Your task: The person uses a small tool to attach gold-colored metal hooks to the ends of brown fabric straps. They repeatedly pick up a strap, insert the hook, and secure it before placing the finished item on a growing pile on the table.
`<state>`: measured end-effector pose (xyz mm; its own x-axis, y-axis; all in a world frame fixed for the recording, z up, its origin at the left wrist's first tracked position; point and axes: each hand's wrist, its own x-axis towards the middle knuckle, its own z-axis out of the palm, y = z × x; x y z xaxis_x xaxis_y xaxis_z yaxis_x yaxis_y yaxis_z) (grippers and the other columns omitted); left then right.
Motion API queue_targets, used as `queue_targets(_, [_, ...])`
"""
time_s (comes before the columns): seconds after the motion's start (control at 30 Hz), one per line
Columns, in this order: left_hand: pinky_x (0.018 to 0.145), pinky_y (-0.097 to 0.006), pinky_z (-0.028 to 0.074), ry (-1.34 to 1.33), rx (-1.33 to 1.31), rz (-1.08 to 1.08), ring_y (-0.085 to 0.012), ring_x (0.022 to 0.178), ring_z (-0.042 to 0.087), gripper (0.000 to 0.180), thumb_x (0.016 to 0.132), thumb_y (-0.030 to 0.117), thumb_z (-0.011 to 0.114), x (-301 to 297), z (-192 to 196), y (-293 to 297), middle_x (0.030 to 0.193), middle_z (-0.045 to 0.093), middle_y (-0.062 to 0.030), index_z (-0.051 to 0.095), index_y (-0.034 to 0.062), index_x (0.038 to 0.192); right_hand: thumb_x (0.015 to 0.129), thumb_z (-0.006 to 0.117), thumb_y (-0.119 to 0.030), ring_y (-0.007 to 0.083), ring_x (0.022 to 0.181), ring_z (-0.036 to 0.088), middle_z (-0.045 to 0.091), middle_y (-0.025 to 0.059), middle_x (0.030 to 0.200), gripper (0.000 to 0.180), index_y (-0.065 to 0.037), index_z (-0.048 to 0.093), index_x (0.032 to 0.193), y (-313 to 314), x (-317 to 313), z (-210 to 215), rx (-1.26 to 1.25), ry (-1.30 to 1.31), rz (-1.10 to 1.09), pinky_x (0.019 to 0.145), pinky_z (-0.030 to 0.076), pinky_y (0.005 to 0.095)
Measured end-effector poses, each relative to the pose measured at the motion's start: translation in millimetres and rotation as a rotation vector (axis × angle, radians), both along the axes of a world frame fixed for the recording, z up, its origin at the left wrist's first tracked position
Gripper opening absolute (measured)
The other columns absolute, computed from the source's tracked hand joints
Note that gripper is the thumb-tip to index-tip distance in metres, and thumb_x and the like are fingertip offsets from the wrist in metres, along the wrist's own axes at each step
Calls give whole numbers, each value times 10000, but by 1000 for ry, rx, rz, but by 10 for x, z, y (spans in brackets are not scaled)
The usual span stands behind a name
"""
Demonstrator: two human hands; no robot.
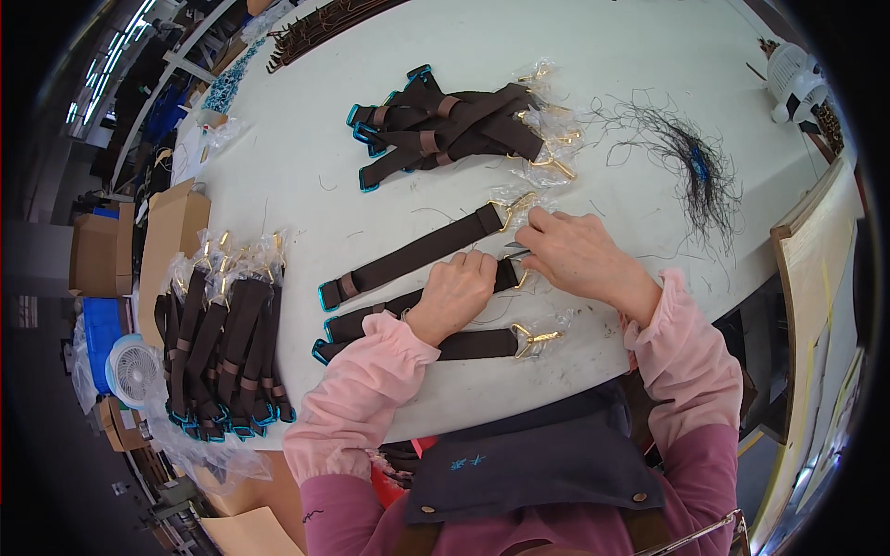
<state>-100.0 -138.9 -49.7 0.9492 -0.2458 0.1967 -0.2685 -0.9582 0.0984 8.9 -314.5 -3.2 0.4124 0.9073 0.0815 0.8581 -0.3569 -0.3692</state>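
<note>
My left hand (452,296) is closed on the middle dark-brown webbing strap (357,324), pinching it near its gold hook end. My right hand (573,255) is closed beside that end, and pointed metal tips of what look like thread snips (515,247) stick out from its fingers; the rest of the tool is hidden in the palm. Parallel to it lie an upper strap (422,253) and a lower strap (477,345), each with a gold hook in clear plastic. Blue-wrapped buckles show at their left ends.
A crossed pile of straps (454,120) lies farther back. Another bundle of straps (232,334) sits at the table's left edge. A tangle of dark threads (695,171) is at the right. A white fan (137,369) and a cardboard box (171,250) stand left.
</note>
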Motion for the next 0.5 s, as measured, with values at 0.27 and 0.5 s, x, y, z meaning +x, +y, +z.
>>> queue_targets(0.27, [567,-391,468,153,-510,121,-323,623,594,67,759,41,545,68,98,51,731,619,-144,585,9,803,742,664,-173,271,874,599,599,86,937,166,-50,635,851,97,247,53,-136,276,110,724,447,393])
queue_targets(0.5, [545,-391,453,222,-537,179,-331,574,582,64,756,44,543,123,148,38,643,597,-154,585,7,788,728,660,-169,256,866,591,596,57,867,133,-59,635,798,164,317,-58,-97,249,200,694,440,385])
